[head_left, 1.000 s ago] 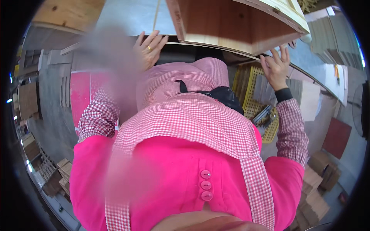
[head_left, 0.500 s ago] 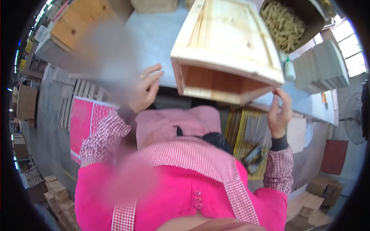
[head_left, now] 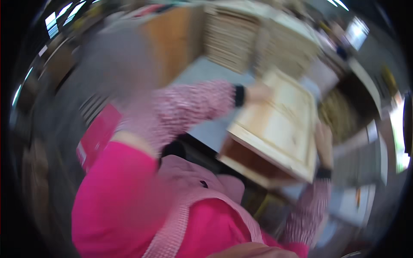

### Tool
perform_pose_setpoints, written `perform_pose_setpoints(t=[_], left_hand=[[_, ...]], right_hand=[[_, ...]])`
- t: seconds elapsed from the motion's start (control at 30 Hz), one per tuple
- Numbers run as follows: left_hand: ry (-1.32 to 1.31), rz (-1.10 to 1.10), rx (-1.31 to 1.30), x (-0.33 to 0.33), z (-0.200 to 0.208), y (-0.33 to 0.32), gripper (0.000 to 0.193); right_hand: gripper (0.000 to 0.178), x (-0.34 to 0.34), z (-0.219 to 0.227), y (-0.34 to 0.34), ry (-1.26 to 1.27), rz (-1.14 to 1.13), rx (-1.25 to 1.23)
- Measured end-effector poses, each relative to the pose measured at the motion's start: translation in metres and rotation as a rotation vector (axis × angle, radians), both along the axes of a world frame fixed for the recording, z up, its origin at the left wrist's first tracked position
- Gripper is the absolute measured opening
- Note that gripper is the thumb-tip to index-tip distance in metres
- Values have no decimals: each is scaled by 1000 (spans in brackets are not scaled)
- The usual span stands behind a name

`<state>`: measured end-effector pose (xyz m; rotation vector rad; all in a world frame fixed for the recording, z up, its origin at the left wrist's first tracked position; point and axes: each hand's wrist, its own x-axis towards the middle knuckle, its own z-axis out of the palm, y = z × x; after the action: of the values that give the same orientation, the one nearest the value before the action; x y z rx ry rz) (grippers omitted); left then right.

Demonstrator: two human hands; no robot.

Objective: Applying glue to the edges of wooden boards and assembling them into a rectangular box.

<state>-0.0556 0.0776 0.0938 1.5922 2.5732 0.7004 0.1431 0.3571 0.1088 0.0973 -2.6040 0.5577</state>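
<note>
A pale wooden box (head_left: 284,116) with a panelled upper face stands on the blue-grey table, its dark open end turned toward me. My left arm stretches across to the box's far left side, where my left hand (head_left: 257,93) takes hold of it; motion blurs those fingers. Against the right side of the box, my right hand (head_left: 324,139) grips it, with part of the fingers hidden along the edge.
Stacks of wooden panels (head_left: 230,38) stand at the back of the table (head_left: 208,131). An orange-brown wooden board (head_left: 167,43) is at the back left. To the right are a bin of small wooden pieces (head_left: 340,109) and stacked grey boards (head_left: 361,159).
My left hand has moved from beside the table edge to the box's far left side. My right hand has gone up along its right side. The view has swung and blurred.
</note>
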Motion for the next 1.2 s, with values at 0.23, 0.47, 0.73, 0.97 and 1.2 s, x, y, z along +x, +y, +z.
perform_pose_setpoints(t=[0.23,0.47,0.73,0.97,1.2], left_hand=[[-853,501,226,18,52,20,45],[-296,753,26,-58,-1,73,58],[-179,538,551,64,137,-19,53],[105,515,1081,54,16,-35,38],[337,477,1117,40,24,-52,45]], right_hand=[[38,-59,3,41,-201,20,-284],[45,-99,10,23,-379,-102,-393],[34,-7,111,-64,198,-71,-299],[51,-23,-22,-85,544,-198,200],[61,-40,4,-118,763,-100,-14]])
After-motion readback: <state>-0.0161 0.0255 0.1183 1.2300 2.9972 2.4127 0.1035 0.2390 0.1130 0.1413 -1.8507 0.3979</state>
